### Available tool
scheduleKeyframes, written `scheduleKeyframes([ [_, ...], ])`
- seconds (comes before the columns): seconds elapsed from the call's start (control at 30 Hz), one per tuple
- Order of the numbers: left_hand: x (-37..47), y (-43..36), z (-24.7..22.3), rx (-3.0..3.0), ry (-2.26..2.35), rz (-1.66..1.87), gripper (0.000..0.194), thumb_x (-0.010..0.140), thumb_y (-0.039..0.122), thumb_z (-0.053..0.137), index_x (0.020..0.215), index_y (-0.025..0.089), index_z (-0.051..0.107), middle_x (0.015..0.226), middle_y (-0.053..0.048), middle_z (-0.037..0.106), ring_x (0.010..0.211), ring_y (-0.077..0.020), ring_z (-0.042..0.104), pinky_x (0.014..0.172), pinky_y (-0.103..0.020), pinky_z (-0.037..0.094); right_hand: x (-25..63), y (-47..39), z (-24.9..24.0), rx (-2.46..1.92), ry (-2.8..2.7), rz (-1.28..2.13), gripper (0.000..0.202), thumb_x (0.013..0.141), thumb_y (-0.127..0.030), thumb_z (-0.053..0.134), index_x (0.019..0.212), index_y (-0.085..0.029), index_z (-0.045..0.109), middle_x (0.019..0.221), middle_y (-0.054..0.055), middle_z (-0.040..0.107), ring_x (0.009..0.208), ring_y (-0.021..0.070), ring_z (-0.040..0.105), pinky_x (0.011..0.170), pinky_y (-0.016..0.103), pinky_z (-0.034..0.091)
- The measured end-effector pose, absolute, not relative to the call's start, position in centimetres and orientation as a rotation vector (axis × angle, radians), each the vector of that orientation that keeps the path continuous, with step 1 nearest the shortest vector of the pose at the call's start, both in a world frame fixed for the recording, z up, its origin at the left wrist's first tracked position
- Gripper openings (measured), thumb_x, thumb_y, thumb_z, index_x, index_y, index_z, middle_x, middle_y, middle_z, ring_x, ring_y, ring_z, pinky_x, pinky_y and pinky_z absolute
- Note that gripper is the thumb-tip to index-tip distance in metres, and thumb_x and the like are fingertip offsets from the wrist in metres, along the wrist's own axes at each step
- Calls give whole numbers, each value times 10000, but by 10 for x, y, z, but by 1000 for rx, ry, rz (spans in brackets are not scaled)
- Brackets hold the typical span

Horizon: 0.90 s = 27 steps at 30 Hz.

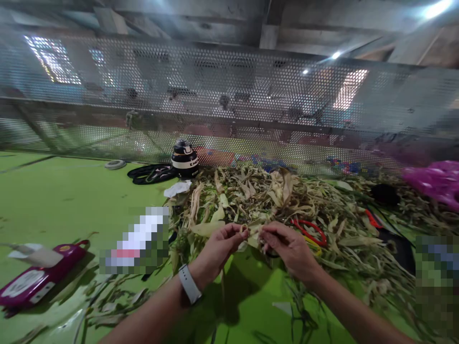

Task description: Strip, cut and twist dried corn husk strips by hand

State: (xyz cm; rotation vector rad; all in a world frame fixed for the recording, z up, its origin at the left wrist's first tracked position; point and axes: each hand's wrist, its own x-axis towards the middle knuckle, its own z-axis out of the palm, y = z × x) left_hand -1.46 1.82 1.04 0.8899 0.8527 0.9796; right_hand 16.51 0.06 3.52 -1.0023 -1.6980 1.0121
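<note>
My left hand (pixel 227 241) has a white watch band (pixel 190 284) at its wrist. Thumb and forefinger pinch one side of a pale, withered leaf (pixel 254 235). On the opposite side, my right hand (pixel 287 246) closes its fingers on the same leaf. Something dark and curved shows under the right fingers; I cannot make out what it is. Just beyond both hands lies a broad heap of dried leaves (pixel 247 191). A red loop-shaped handle (pixel 315 228) rests in the heap beside my right hand, with a yellow piece under it.
A perforated metal screen (pixel 222 95) spans the back of the green table (pixel 139 191). Before it stand a black-and-white bottle (pixel 184 160), a black flat item (pixel 152 174) and a tape roll (pixel 115 165). A purple device (pixel 43 274) lies left, a magenta plastic bag (pixel 435 181) right.
</note>
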Motion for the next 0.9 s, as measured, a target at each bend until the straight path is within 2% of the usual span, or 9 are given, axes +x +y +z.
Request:
scheduleKeyframes([
  [0.07,-13,17,10,924,865,991,301,631,338,750,781,126,600,641,33,529,536,-53,387,501,-175,272,163,2,34,-1000,-1757,820,155,836,-311,548,795,-194,641,769,32,533,693,142,536,614,257,449],
  [0.17,-11,15,11,1018,890,1043,309,641,341,740,823,127,611,716,3,581,616,-79,458,565,-187,339,159,1,32,-1032,-1832,698,143,848,-279,531,788,-194,629,824,44,522,763,150,515,654,254,436],
  [0.33,-9,13,12,1247,952,1110,275,662,345,702,815,141,597,719,1,582,648,-112,492,604,-228,397,156,1,27,-1160,-1796,812,168,839,-326,545,766,-180,583,763,19,510,671,128,501,595,237,421],
  [0.43,-9,10,11,1369,982,1114,276,709,312,657,918,157,564,758,-6,584,685,-128,523,623,-243,422,157,1,24,-1238,-1719,932,210,848,-376,524,784,-181,567,706,-3,508,576,108,481,531,227,404],
  [0.53,-9,8,12,1432,983,1102,316,727,274,639,982,175,480,748,5,576,692,-133,545,616,-243,434,155,0,18,-1247,-1639,987,208,828,-394,554,827,-185,555,732,3,546,631,121,520,570,232,428],
  [0.7,-9,6,11,1611,1032,1146,221,745,207,602,875,195,424,751,15,566,701,-125,573,624,-233,448,150,-4,15,-1203,-1514,1075,267,802,-394,584,951,-197,482,720,-9,550,646,128,544,605,245,452],
  [0.9,-11,2,4,1906,1046,1130,212,775,138,517,946,204,412,828,-11,580,736,-146,601,647,-262,466,148,-8,26,-1204,-1556,1119,215,813,-351,546,929,-190,465,748,1,535,676,124,528,584,227,441],
])
